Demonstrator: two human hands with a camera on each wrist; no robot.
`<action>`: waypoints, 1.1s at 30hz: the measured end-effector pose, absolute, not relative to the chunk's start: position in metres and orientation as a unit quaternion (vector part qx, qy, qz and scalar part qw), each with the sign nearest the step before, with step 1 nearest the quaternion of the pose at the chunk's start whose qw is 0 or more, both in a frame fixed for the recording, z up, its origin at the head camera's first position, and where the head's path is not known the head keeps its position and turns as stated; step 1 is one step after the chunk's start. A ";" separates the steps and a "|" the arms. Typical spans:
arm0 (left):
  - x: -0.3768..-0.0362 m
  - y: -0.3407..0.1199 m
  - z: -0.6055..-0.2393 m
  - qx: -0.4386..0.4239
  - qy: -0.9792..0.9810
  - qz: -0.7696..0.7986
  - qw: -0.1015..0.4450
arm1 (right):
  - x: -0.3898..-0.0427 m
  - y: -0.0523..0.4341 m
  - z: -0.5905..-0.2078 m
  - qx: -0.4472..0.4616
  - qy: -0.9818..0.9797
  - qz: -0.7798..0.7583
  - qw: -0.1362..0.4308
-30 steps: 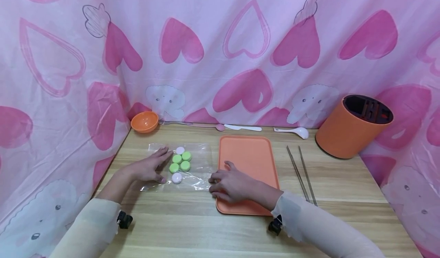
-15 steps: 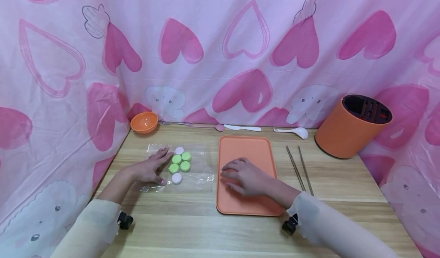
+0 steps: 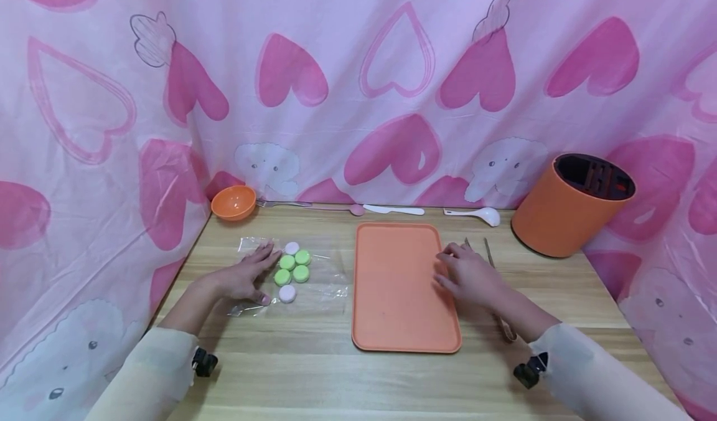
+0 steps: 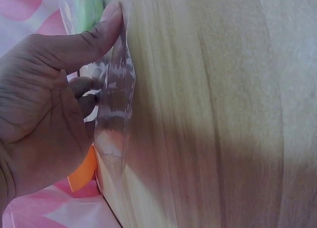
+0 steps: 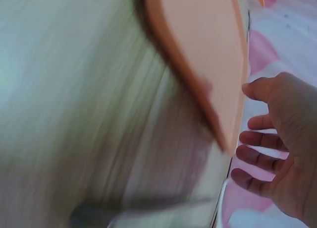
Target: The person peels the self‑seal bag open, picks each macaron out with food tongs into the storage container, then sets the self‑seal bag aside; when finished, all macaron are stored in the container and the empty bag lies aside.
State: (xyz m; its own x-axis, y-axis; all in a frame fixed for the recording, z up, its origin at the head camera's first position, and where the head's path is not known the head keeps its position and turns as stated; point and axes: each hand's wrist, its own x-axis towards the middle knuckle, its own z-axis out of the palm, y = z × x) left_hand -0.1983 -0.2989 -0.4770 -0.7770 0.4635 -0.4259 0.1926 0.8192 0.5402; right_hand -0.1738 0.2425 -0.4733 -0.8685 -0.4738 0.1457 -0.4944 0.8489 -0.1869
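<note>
My left hand (image 3: 263, 268) lies flat on a clear plastic bag (image 3: 325, 278), fingers straight, beside several green round pieces (image 3: 294, 267) and two white ones (image 3: 287, 293) inside it. In the left wrist view the thumb of this hand (image 4: 99, 54) presses the bag's film (image 4: 116, 104) against the wood. My right hand (image 3: 448, 268) hovers with relaxed, spread fingers at the right edge of the orange tray (image 3: 398, 284), over a pair of metal chopsticks (image 3: 488, 250), holding nothing. The right wrist view, blurred, shows that hand (image 5: 257, 139) open beside the tray's rim (image 5: 203, 49).
An orange bowl (image 3: 233, 202) sits at the back left. A fork (image 3: 285, 203), a white knife (image 3: 394, 210) and a white spoon (image 3: 476, 213) lie along the back edge. An orange cylindrical holder (image 3: 571, 206) stands at the back right. Pink heart-print cloth surrounds the wooden table (image 3: 313, 371).
My right hand has moved from the bag's right edge, across the tray, to the tray's right side above the chopsticks. The left hand has stayed on the bag.
</note>
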 end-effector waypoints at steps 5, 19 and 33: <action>-0.198 -0.299 -0.477 0.178 0.912 0.240 0.282 | -0.170 0.274 -0.479 0.216 -0.970 0.107 0.033; -0.195 -0.298 -0.478 0.176 0.911 0.242 0.284 | -0.147 0.313 -0.489 0.097 -0.988 0.106 0.047; -0.196 -0.297 -0.475 0.180 0.914 0.231 0.282 | -0.138 0.315 -0.499 0.020 -0.992 0.123 -0.012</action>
